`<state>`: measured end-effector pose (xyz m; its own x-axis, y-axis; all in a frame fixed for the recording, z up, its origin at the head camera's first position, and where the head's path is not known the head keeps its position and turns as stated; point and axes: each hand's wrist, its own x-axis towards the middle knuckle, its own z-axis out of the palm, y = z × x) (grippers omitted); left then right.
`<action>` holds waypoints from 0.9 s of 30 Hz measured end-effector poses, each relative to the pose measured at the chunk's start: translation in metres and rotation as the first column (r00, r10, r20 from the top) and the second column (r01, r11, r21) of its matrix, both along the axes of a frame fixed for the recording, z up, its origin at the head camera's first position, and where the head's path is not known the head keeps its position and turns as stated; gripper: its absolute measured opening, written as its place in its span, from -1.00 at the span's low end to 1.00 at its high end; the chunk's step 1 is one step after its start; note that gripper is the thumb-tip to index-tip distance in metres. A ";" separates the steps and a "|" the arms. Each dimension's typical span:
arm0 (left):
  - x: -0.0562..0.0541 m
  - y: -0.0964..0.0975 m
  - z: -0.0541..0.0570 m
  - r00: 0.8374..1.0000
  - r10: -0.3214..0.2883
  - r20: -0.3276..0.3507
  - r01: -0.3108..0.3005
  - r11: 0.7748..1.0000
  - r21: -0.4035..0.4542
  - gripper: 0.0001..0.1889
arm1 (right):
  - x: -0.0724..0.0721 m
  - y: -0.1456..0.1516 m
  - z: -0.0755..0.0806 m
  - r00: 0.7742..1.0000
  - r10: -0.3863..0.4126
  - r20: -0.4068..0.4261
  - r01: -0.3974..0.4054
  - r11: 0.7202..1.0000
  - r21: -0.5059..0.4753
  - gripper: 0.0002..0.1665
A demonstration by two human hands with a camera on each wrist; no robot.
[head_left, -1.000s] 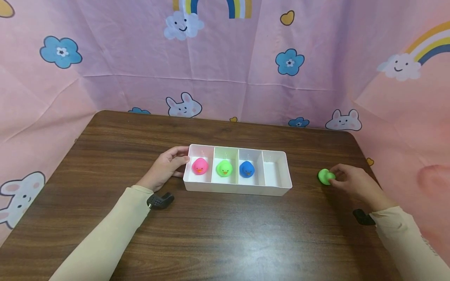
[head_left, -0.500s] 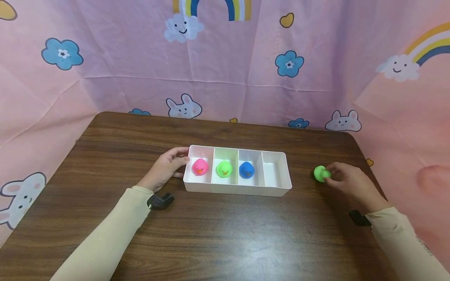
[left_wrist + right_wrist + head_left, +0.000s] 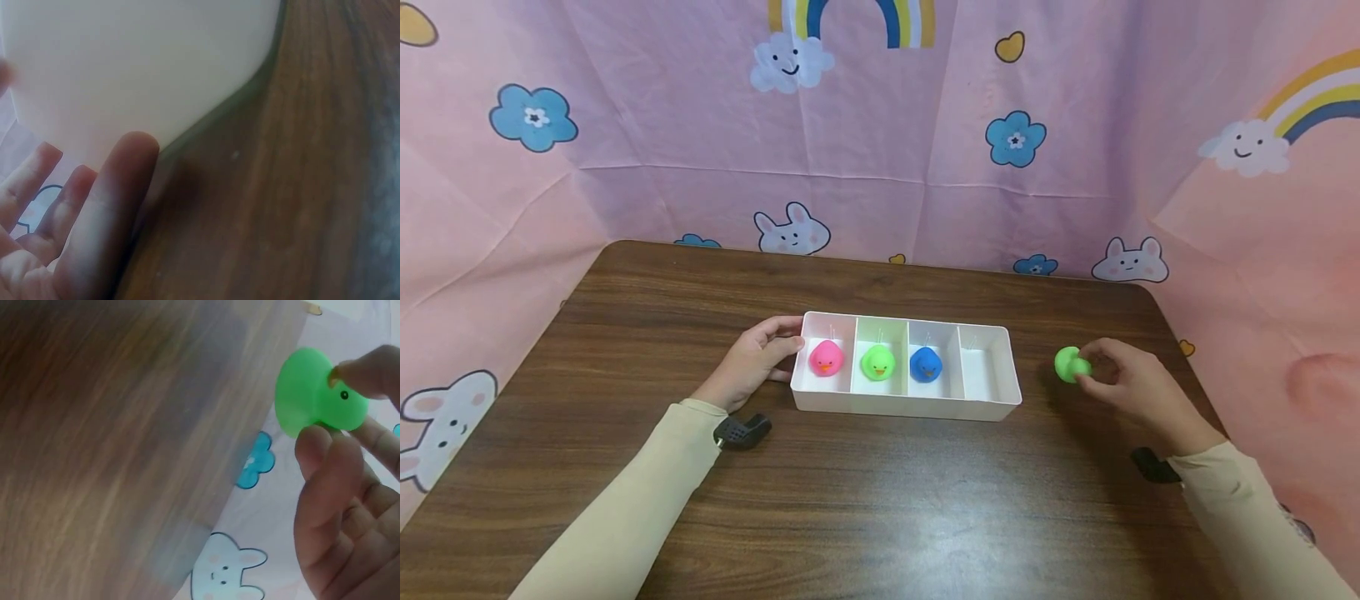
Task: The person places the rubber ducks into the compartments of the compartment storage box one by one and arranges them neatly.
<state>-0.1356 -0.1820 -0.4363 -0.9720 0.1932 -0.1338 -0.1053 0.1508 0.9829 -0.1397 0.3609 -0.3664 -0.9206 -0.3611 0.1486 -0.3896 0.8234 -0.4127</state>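
Note:
My right hand [image 3: 1138,387] pinches a green rubber duck [image 3: 1070,365] by its head, to the right of a white divided box [image 3: 906,405]. In the right wrist view the duck [image 3: 303,390] lies on its side between thumb and fingers, its black eye showing and its beak partly covered. My left hand [image 3: 751,358] rests at the box's left end; in the left wrist view, extended fingers [image 3: 128,169] touch the outer wall [image 3: 144,62]. Inside the box, from left, sit a pink duck [image 3: 827,358], another green duck [image 3: 878,362] and a blue duck [image 3: 926,364]. The rightmost compartment holds no duck.
The box stands on a brown wood-grain table [image 3: 880,500]. A pink and purple cloth [image 3: 865,125] printed with rainbows, clouds and rabbits hangs behind and along both sides. Dark wrist devices [image 3: 742,432] sit at both cuffs.
My right hand has moved left toward the box with the green duck in its fingers. The left hand and the box have stayed in place.

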 end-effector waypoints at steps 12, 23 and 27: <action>-0.002 0.000 -0.005 1.000 -0.007 -0.015 0.007 0.999 0.040 -0.45 | 0.005 -0.025 0.013 0.984 0.074 -0.162 -0.088 0.993 -0.078 -0.68; -0.002 0.000 -0.004 1.000 0.000 -0.011 0.000 1.000 0.031 -0.45 | 0.004 -0.050 0.018 0.978 0.108 -0.180 -0.145 0.968 -0.207 -0.62; -0.001 0.000 -0.003 1.000 0.000 -0.009 0.001 0.999 0.032 -0.46 | 0.004 -0.061 0.018 0.978 0.130 -0.163 -0.165 0.960 -0.228 -0.61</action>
<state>-0.1365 -0.1821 -0.4391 -0.9730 0.1977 -0.1188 -0.0963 0.1194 0.9882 -0.1362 0.2998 -0.3479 -0.8220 -0.4287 0.3749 -0.5693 0.6366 -0.5202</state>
